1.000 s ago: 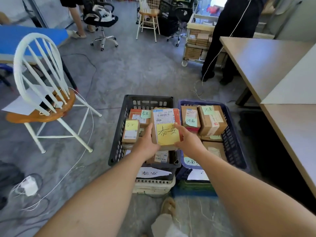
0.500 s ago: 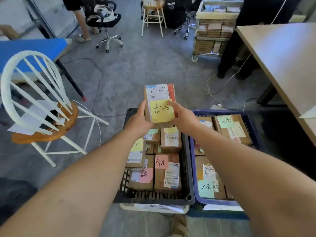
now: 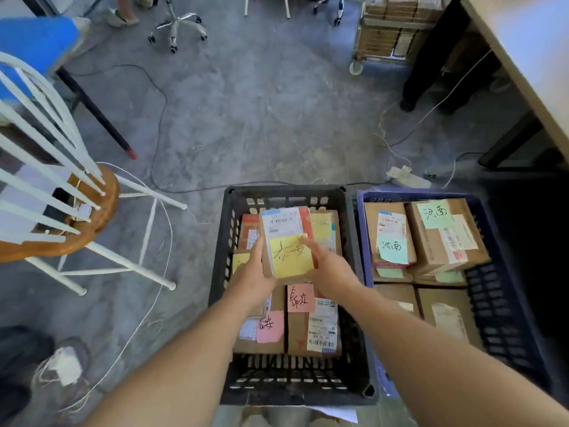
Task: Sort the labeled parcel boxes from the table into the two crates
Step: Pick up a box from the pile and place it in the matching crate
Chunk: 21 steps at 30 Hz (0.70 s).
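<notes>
Both hands grip one parcel box [image 3: 284, 229] bearing a yellow note [image 3: 289, 257]. The left hand [image 3: 252, 272] curls its fingers [image 3: 258, 246] round the box's left edge, and the right hand [image 3: 331, 268] clasps its right edge. The box sits over the far half of the black crate [image 3: 220, 272]; I cannot tell whether it touches the boxes beneath the fingers. There are two crates. The black one shows at least five other boxes. The blue crate [image 3: 508, 303], just right of the right fingers, shows four boxes on top.

White chair [image 3: 87, 234] left — power strip [image 3: 408, 177] beyond.
</notes>
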Each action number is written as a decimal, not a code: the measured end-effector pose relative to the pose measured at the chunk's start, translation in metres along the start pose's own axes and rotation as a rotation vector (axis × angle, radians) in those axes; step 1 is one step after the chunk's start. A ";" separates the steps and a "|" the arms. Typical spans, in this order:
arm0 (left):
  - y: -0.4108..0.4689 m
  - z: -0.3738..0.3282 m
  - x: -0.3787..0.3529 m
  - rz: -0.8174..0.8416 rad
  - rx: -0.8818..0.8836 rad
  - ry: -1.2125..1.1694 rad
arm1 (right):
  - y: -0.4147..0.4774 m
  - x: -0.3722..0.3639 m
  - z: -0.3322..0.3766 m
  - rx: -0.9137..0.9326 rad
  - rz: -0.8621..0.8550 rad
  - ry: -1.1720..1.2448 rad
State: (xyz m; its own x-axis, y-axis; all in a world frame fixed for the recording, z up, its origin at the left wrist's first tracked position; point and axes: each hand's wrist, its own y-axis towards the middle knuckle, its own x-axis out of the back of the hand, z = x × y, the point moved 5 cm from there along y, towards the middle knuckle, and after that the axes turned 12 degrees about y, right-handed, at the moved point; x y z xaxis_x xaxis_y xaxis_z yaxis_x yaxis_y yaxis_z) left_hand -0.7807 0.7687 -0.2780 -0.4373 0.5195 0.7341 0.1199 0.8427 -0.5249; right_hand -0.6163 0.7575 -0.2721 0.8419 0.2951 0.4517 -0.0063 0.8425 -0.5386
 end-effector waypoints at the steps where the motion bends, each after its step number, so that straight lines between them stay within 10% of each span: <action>1: 0.000 0.010 -0.012 0.044 0.023 0.005 | 0.000 -0.011 -0.010 -0.033 0.017 0.001; 21: 0.024 0.074 -0.086 0.170 -0.081 0.200 | 0.016 -0.088 -0.073 -0.082 0.015 -0.110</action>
State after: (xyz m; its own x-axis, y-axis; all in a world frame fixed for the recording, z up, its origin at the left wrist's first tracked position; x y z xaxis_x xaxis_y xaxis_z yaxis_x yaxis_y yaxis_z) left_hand -0.8065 0.7338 -0.3853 -0.2215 0.6649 0.7133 0.2512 0.7457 -0.6171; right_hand -0.6513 0.7123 -0.3725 0.7781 0.3590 0.5155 0.0292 0.7991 -0.6004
